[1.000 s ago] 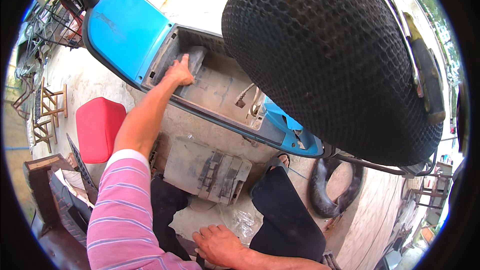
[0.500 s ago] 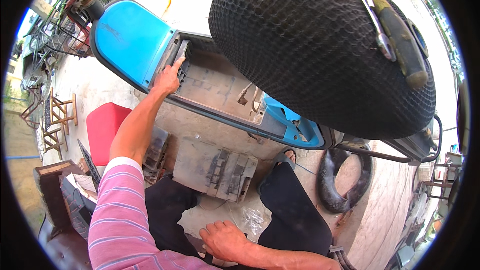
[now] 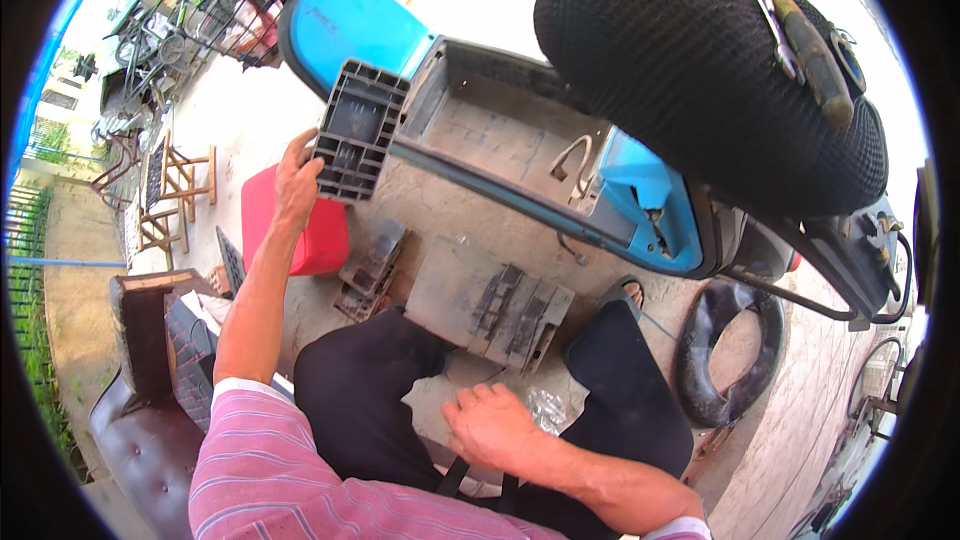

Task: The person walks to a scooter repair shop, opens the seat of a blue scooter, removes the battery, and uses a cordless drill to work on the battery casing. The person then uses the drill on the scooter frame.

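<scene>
My left hand (image 3: 298, 178) is closed on the edge of a black plastic ribbed tray (image 3: 352, 132), rectangular and divided into cells. It is tilted up beside the left end of the open compartment (image 3: 490, 135) in a blue scooter's footboard. A cable end with a connector (image 3: 562, 170) shows inside the compartment at its right. Over my lap, my right hand (image 3: 490, 424) has its fingers curled in; what they hold, if anything, is hidden. A grey battery-like case (image 3: 465, 290) lies on the ground between my knees.
The black textured scooter seat (image 3: 700, 70) bears a wrench and a pair of pliers (image 3: 815, 60). A black tyre (image 3: 730, 355) lies at the right. Left stand a red stool (image 3: 300, 230), a brown padded chair (image 3: 150, 450) and wooden folding stools (image 3: 175, 190).
My left hand has lifted the black ribbed tray out of the compartment and moved it left. My view has shifted left, and my right hand stays over my lap.
</scene>
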`<state>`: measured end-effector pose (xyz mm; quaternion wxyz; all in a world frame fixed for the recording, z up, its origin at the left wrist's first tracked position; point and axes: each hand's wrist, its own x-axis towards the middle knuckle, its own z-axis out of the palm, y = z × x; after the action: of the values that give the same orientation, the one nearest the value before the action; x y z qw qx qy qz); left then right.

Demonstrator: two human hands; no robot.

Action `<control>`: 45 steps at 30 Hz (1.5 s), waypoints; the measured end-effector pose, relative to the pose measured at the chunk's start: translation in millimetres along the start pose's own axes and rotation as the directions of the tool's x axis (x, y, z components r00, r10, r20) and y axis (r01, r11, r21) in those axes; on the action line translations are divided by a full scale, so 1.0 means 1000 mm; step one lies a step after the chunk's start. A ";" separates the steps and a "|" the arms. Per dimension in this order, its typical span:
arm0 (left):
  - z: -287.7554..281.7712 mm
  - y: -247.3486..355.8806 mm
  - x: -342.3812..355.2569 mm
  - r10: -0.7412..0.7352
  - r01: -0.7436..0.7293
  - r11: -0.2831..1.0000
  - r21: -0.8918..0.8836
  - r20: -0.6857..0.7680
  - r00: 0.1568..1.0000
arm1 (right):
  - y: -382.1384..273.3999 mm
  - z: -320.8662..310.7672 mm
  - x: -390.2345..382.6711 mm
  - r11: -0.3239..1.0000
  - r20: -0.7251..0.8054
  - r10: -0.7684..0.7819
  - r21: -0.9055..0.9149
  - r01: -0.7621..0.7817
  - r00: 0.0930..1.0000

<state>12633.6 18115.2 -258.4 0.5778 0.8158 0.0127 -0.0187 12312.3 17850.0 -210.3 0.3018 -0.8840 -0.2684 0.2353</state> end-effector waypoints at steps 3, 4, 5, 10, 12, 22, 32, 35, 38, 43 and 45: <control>-0.044 -0.054 -0.036 -0.131 0.130 0.991 -0.018 -0.022 0.991 | 0.001 0.010 0.000 1.000 0.034 0.003 -0.029 -0.002 0.999; -0.057 -0.077 -0.047 -0.180 0.179 0.983 -0.026 -0.019 0.984 | 0.000 0.013 -0.001 1.000 0.062 0.002 -0.027 -0.001 0.998; -0.073 -0.092 -0.054 -0.142 0.147 0.986 0.074 -0.073 0.987 | -0.005 0.008 -0.001 0.999 0.077 -0.007 -0.051 0.011 0.997; -0.118 -0.125 -0.114 -0.011 0.092 0.896 0.434 -0.185 0.983 | -0.010 0.008 0.002 0.998 0.096 -0.023 -0.058 0.029 0.995; -0.138 -0.123 -0.160 -0.038 0.097 0.922 0.375 -0.162 0.986 | -0.015 0.013 0.007 0.995 0.117 -0.024 -0.095 0.035 0.993; -0.353 -0.070 -0.405 -0.232 0.486 0.623 0.613 -0.449 0.863 | -0.022 0.032 0.024 0.990 0.093 0.137 -0.036 -0.134 0.986; -0.381 -0.101 -0.608 -0.334 0.559 0.638 0.529 -0.463 0.821 | -0.017 0.092 0.015 0.941 0.262 0.305 0.065 -0.332 0.916; -0.333 -0.080 -0.609 -0.136 0.216 0.521 0.826 -0.170 0.976 | -0.032 0.093 0.008 0.932 0.221 0.332 0.071 -0.354 0.917; -0.288 -0.080 -0.609 -0.039 0.009 0.524 0.852 0.013 0.999 | -0.041 0.099 0.000 0.932 0.160 0.332 0.095 -0.349 0.930; -0.252 -0.081 -0.585 -0.082 0.044 0.436 0.899 -0.009 0.997 | -0.055 0.091 -0.025 0.930 0.152 0.331 0.113 -0.349 0.931; -0.241 -0.093 -0.587 -0.122 0.039 0.424 0.905 0.014 0.992 | -0.054 0.092 -0.029 0.930 0.174 0.350 0.052 -0.363 0.920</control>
<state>12047.2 18374.3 -239.7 0.0503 0.9952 0.0172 -0.0817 12219.4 17906.2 -232.1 0.2675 -0.8827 -0.1166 0.3684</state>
